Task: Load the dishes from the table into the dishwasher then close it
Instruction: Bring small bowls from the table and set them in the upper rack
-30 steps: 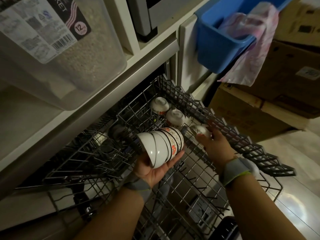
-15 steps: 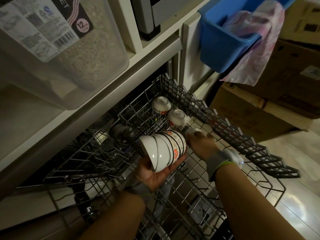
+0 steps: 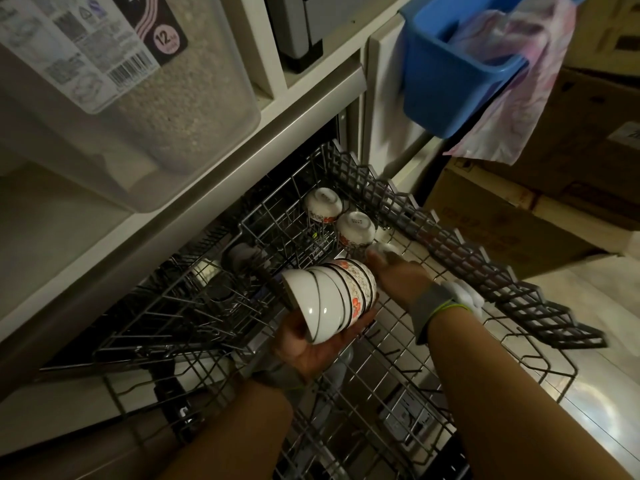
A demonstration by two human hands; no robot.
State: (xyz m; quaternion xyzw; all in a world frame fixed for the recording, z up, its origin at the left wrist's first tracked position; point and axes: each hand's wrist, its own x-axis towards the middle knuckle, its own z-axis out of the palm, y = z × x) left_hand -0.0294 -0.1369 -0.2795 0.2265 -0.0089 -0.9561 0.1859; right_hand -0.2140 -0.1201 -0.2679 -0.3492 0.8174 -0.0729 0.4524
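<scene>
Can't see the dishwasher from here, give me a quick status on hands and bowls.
Left hand cradles nested bowl stack. Right hand setting a bowl in the rack beside two upturned bowls. Nothing blocking.

We note a home kitchen: pulled-out dishwasher rack [image 3: 346, 358] holding upturned bowls [image 3: 341, 218], white cabinets [image 3: 277, 109], a clear grain container [image 3: 166, 109], cardboard boxes [image 3: 519, 216] stacked beside.
</scene>
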